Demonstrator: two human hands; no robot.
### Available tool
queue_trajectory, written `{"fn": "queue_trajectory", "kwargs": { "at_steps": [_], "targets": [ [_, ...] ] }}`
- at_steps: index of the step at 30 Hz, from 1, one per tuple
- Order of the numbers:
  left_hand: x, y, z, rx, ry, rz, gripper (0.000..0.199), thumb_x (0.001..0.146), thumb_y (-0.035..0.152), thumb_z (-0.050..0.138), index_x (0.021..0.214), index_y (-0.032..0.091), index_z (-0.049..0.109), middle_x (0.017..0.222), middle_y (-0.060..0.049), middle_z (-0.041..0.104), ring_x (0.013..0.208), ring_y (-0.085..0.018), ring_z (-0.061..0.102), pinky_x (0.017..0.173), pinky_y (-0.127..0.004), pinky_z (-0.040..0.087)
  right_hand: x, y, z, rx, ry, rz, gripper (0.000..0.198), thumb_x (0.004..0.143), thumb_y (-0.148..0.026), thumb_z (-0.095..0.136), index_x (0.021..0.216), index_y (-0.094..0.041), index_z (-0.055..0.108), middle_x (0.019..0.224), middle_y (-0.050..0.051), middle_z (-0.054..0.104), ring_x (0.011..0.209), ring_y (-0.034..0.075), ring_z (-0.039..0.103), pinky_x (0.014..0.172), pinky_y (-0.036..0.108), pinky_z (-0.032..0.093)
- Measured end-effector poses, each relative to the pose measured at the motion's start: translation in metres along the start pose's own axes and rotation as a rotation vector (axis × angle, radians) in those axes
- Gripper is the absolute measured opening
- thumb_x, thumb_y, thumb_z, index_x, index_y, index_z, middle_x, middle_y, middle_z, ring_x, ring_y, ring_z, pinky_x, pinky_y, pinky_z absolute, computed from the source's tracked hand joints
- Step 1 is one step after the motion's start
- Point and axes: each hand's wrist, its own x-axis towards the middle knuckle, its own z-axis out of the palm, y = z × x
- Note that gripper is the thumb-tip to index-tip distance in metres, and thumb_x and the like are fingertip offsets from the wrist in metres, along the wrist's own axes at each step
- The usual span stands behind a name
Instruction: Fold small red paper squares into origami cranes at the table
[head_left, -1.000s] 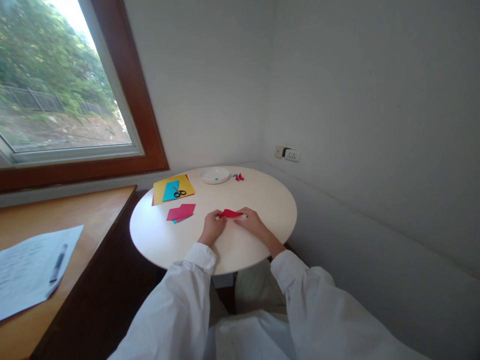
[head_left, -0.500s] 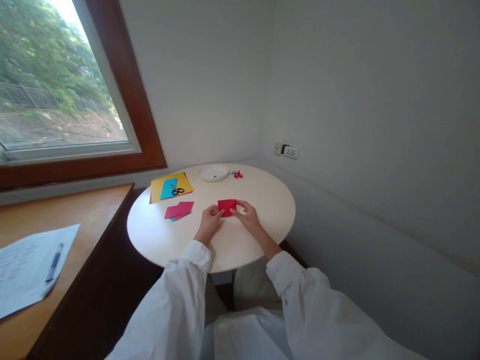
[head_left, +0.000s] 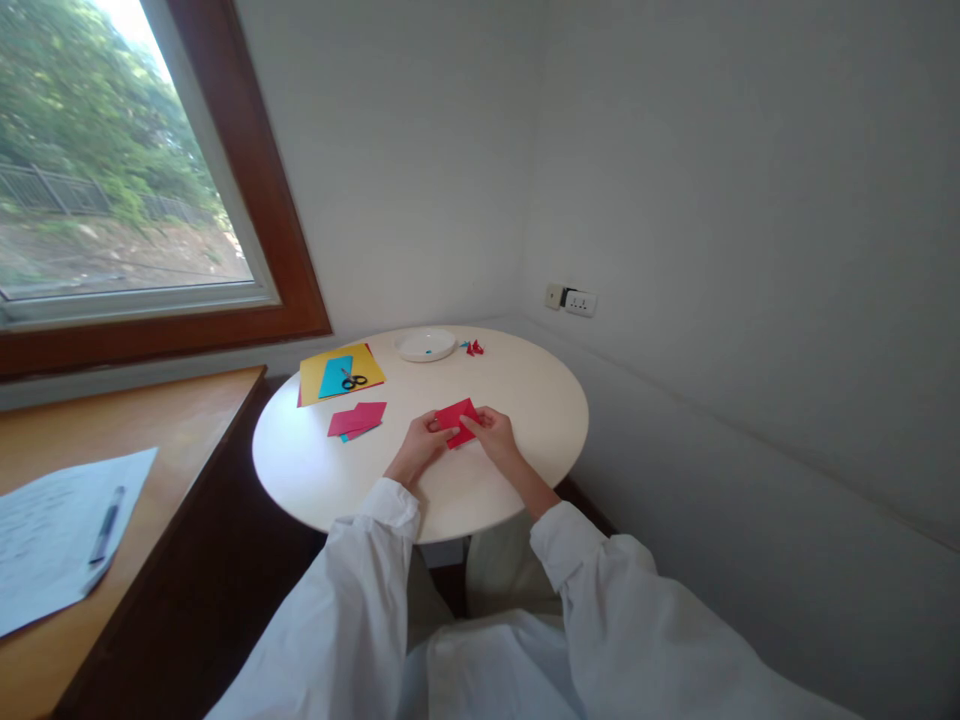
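Between my two hands is a small piece of red paper, tilted a little, above the round white table. My left hand pinches its left side, thumb lying across the lower front. At the right side, my right hand grips it with the thumb on the front face and the fingers partly behind. Left of my hands lie loose pink-red paper pieces with a bit of blue paper under them.
Black-handled scissors rest on blue paper over yellow sheets. Toward the back stand a white plate and small red folded pieces. A wooden desk at left holds a written sheet and a pen.
The red paper has turned from nearly level to tilted, its right end higher. My right thumb has shifted over its front. The view has moved slightly.
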Motion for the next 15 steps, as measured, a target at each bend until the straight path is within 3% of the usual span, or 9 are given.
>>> {"fn": "queue_trajectory", "kwargs": {
  "at_steps": [6, 15],
  "targets": [
    [0.0001, 0.0008, 0.0008, -0.029, 0.022, -0.008, 0.039, 0.051, 0.025, 0.082, 0.083, 0.011, 0.065, 0.076, -0.006, 0.071, 0.064, -0.016, 0.064, 0.065, -0.029, 0.049, -0.0015, -0.0011, 0.0013, 0.020, -0.012, 0.017, 0.023, 0.058, -0.034, 0.070, 0.070, -0.016, 0.062, 0.070, 0.003, 0.068, 0.062, 0.015, 0.061, 0.063, 0.028, 0.049],
    [0.0012, 0.0014, 0.0000, -0.090, 0.104, 0.000, 0.039, 0.052, 0.025, 0.080, 0.085, 0.011, 0.065, 0.082, -0.010, 0.072, 0.072, -0.021, 0.067, 0.069, -0.033, 0.050, 0.0033, 0.0038, -0.0016, 0.002, -0.014, 0.047, 0.024, 0.059, -0.038, 0.068, 0.067, -0.016, 0.063, 0.064, 0.003, 0.066, 0.059, 0.014, 0.058, 0.062, 0.029, 0.047]
  ]
}}
